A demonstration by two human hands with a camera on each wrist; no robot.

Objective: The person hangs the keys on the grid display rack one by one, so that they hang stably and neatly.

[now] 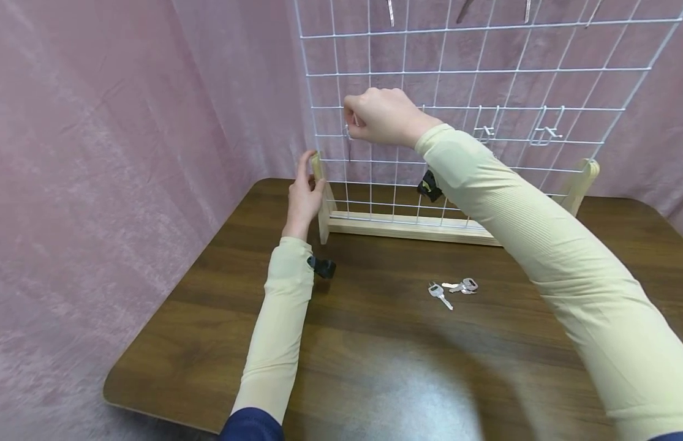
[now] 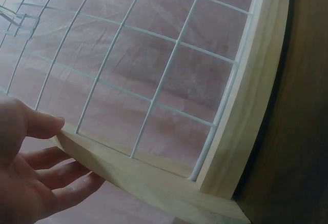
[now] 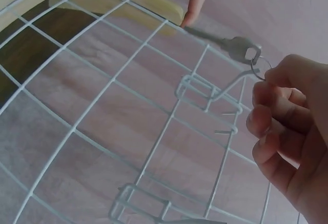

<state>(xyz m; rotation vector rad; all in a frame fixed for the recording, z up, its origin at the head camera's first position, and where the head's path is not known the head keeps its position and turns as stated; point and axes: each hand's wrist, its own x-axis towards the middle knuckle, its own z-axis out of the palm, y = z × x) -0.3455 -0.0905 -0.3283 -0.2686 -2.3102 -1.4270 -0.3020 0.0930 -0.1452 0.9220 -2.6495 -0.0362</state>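
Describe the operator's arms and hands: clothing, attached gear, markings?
Left hand and right hand are bare. Both arms wear pale yellow, close-fitting, lightly wrinkled covers: left sleeve, right sleeve. Navy fabric shows at their upper ends. A small black block juts out near each wrist: left block, right block. No cables or printed markings visible.

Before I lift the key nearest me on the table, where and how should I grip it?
Probably pinch the nearest key by its head, broader than the blade, from above and left: it lies on the table, other keys to its right.
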